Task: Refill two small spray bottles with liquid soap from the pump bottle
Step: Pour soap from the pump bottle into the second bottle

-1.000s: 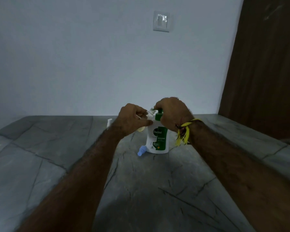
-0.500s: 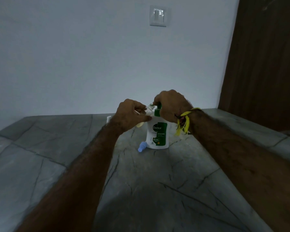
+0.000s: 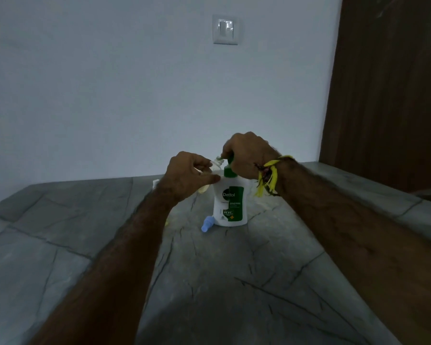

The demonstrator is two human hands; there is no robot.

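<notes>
the left hand [image 3: 188, 174] is closing its grip on a tilted spray bottle [image 3: 213, 168] beside the nozzle while the right hand [image 3: 246, 155] is pressing the pump bottle [image 3: 229, 200] standing on the worktop [image 3: 234, 282], risking soap missing the narrow mouth.

Both bare forearms reach forward and converge near the middle of the view. The left hand [image 3: 188, 174], knuckles up, has its fingers curled in a pinch, its thumb pointing toward 3 o'clock. The right hand [image 3: 246, 153], slightly higher at 1 o'clock from it, is closed with its palm facing down, wrist bent.
</notes>
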